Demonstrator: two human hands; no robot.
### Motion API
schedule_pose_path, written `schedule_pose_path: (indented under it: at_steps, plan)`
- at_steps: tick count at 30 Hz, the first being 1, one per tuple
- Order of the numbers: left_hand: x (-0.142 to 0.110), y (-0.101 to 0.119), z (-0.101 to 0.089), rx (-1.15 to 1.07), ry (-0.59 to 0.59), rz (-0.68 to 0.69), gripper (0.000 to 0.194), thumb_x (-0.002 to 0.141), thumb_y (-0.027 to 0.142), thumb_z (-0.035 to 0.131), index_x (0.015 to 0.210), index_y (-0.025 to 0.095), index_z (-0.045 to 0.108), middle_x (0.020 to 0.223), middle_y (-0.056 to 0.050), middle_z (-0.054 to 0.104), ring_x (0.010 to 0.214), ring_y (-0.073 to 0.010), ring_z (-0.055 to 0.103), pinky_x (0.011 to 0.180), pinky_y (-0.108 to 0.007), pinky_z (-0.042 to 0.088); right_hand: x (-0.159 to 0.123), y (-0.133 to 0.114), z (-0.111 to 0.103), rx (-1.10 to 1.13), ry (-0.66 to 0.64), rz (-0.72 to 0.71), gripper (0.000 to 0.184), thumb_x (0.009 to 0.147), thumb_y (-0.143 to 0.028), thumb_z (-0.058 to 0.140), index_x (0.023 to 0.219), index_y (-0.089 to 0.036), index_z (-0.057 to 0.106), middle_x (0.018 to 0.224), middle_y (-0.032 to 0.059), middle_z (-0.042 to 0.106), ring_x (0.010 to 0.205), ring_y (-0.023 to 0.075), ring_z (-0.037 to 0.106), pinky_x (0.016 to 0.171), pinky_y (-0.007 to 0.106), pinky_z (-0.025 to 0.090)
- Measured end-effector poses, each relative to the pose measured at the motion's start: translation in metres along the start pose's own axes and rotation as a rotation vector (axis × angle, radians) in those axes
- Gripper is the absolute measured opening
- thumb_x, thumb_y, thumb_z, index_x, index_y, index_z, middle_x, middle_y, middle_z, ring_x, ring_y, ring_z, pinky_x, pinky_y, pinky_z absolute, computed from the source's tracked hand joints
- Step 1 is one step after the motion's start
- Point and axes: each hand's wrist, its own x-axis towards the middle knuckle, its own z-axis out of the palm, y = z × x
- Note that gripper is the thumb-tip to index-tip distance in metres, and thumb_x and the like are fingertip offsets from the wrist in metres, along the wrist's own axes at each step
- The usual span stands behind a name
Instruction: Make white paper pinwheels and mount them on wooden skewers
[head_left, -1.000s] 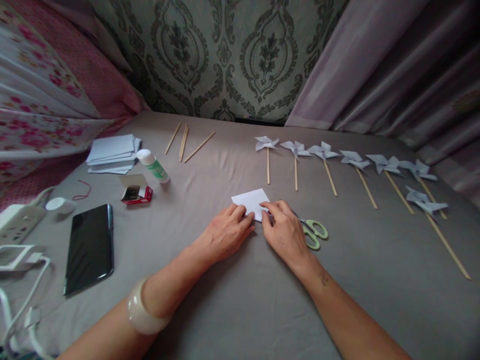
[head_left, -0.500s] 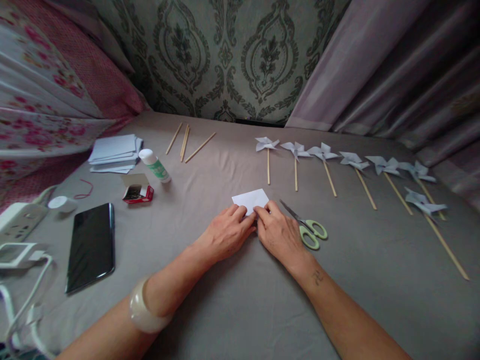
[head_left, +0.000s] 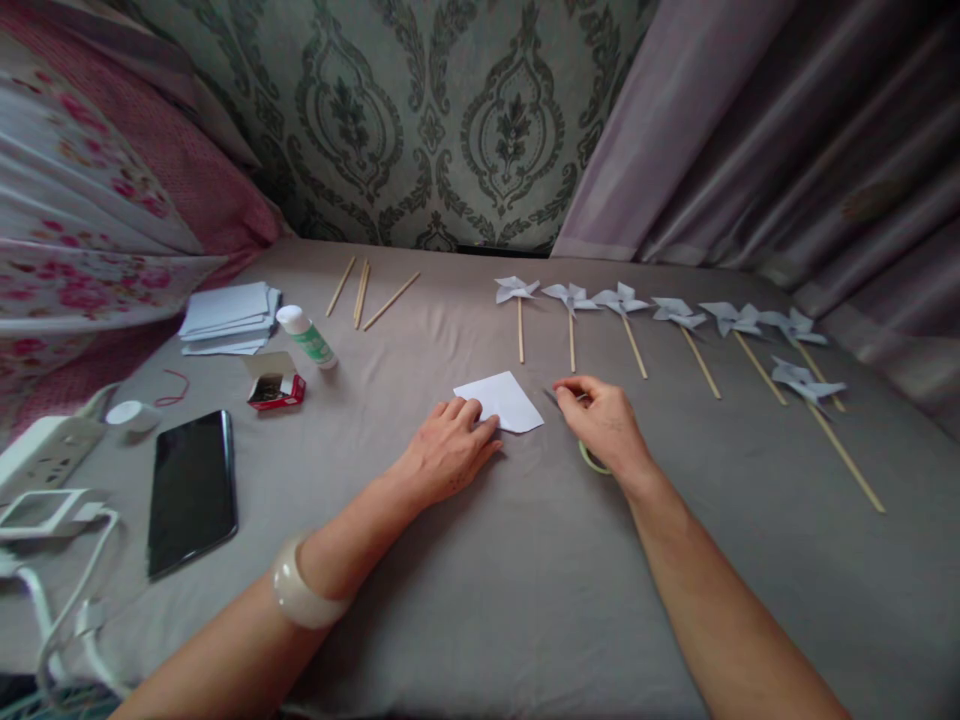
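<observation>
A folded piece of white paper (head_left: 511,402) lies on the cloth, its right corner pointing toward my right hand. On its left part rests my left hand (head_left: 454,445), fingers bent and holding it down; the hand hides the near left edge. My right hand (head_left: 606,425) is closed over a pair of scissors with pale green handles (head_left: 594,460). Only the dark blade tip and part of one handle loop show past the fingers. The blade points up and left, apart from the paper.
Several paper pinwheels on sticks (head_left: 621,300) line the back right. Loose wooden sticks (head_left: 361,293), stacked paper (head_left: 227,318), a glue stick (head_left: 307,337) and a red box of small metal pieces (head_left: 276,390) lie left. Nearer are a phone (head_left: 193,495) and power strip (head_left: 49,450).
My right hand has let go of the paper and moved right onto the scissors. The left hand stays on the paper, more of which now shows. The camera view has shifted slightly.
</observation>
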Motion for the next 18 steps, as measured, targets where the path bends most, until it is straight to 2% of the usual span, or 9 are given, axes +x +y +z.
schedule_pose_path:
  at_steps: [3, 7, 13, 18]
  plan:
    - [0.000, 0.001, -0.001, 0.011, -0.002, -0.001, 0.043, 0.097, 0.041, 0.028, 0.118, 0.018, 0.058, 0.104, -0.013, 0.056, 0.096, -0.0257, 0.050, 0.081, -0.039, 0.041, -0.001, 0.008, -0.011, -0.017, -0.092, 0.030, 0.024, 0.080, -0.027, 0.053, 0.086, -0.014, 0.072, 0.079, 0.0078, 0.074, 0.071, 0.0188, 0.066, 0.067, 0.027, 0.046]
    - [-0.001, 0.002, -0.001, 0.014, 0.014, -0.010, 0.043, 0.097, 0.041, 0.028, 0.117, 0.019, 0.059, 0.103, -0.012, 0.056, 0.096, -0.0249, 0.050, 0.082, -0.038, 0.041, -0.009, 0.003, -0.009, -0.129, -0.218, -0.004, 0.022, 0.080, -0.026, 0.053, 0.085, -0.017, 0.073, 0.084, 0.0081, 0.075, 0.078, 0.0209, 0.068, 0.069, 0.028, 0.045]
    - [0.004, 0.004, 0.001, -0.005, 0.032, -0.024, 0.043, 0.096, 0.044, 0.032, 0.109, 0.017, 0.063, 0.100, -0.012, 0.057, 0.094, -0.0247, 0.051, 0.081, -0.038, 0.040, -0.006, -0.008, 0.005, -0.282, -0.161, 0.033, 0.028, 0.085, -0.027, 0.049, 0.093, -0.016, 0.073, 0.095, 0.0130, 0.074, 0.092, 0.0246, 0.068, 0.074, 0.028, 0.046]
    - [0.006, 0.004, 0.000, -0.022, 0.026, -0.028, 0.041, 0.096, 0.043, 0.035, 0.108, 0.016, 0.064, 0.100, -0.012, 0.058, 0.095, -0.0251, 0.051, 0.082, -0.038, 0.040, 0.000, -0.014, 0.011, -0.347, -0.194, 0.088, 0.031, 0.085, -0.030, 0.048, 0.093, -0.016, 0.074, 0.096, 0.0167, 0.074, 0.095, 0.0263, 0.068, 0.075, 0.028, 0.045]
